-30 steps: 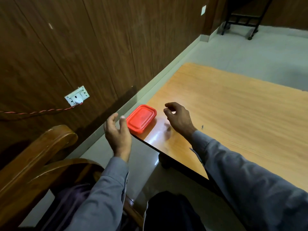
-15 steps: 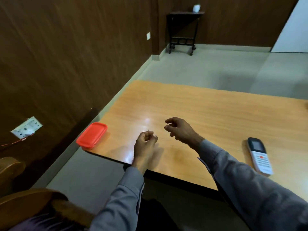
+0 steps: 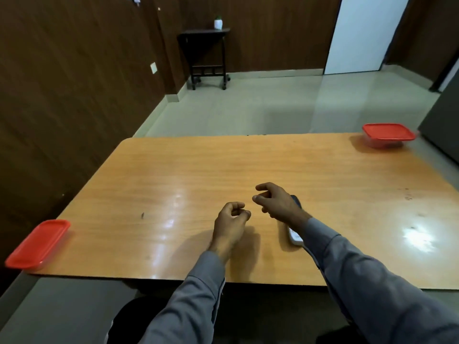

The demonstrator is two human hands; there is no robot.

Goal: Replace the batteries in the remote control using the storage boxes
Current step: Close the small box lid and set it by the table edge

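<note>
Left hand (image 3: 231, 219) is curled up, empty; right hand (image 3: 275, 204) hangs loose, the remote (image 3: 295, 238) under its wrist. That wrist might knock it. Far left, the red box (image 3: 37, 244) at the edge could fall.

Shiny wooden bench (image 3: 198, 170). On it, a left red box (image 3: 37, 244) at the near corner, a far red box (image 3: 388, 132) at the right corner, and a remote (image 3: 295, 238) near the front, partly hidden.
</note>
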